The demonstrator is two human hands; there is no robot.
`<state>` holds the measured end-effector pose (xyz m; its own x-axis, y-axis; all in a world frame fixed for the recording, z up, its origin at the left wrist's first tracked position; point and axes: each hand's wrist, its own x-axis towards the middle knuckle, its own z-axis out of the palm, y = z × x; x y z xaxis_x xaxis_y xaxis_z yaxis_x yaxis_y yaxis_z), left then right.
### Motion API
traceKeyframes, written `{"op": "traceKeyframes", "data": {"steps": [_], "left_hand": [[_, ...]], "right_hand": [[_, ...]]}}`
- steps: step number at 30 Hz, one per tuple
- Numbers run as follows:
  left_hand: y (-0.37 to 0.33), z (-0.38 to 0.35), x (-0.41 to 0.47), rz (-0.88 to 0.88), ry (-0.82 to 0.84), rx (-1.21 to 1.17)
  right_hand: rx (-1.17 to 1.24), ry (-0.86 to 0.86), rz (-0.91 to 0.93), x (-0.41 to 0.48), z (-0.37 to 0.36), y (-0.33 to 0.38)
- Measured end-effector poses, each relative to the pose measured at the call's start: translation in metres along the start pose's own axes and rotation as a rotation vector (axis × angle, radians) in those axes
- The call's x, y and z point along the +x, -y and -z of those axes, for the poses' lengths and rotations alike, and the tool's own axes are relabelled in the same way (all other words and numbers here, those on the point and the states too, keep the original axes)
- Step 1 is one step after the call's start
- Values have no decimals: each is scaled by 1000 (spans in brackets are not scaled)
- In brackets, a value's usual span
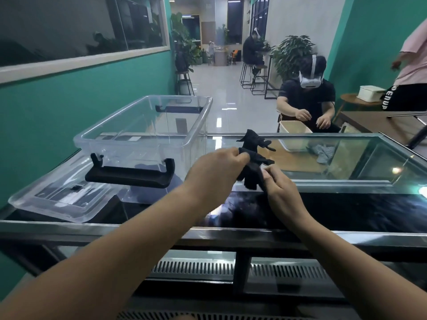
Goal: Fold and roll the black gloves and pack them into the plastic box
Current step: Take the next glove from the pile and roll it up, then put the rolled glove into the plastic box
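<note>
Looks like a shared office or shop floor: glass display counter (323, 181), teal walls (69, 107), glossy tiled floor (221, 88) down a long corridor, bar stools (247, 75), potted plants (291, 54), 2 seated people (307, 95) wearing headsets

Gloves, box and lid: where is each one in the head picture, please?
gloves (252, 163): head view, middle of the bunch.
box (134, 153): head view, near clear wall.
lid (46, 204): head view, bare near part.
</note>
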<state>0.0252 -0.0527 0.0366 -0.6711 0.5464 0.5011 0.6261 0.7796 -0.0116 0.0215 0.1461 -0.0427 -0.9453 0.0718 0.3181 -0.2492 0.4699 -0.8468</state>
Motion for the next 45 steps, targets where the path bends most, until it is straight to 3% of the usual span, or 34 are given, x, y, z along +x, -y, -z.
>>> {"op": "traceKeyframes", "data": {"steps": [9,15,18,26,36,45], "left_hand": [[24,117,40,-122,-239,-92],[90,151,40,50,-218,-61],[122,146,39,143,-153,4],[155,119,39,382,97,-94],[158,105,41,437,443,-92],[114,119,57,398,21,-124]], "right_hand": [[-90,26,-17,9,-12,5],[-95,14,-5,3,-11,8],[-105,9,10,3,-12,8],[-134,7,26,2,-12,7],[-122,17,33,2,-11,6],[-124,12,24,4,-12,4]]}}
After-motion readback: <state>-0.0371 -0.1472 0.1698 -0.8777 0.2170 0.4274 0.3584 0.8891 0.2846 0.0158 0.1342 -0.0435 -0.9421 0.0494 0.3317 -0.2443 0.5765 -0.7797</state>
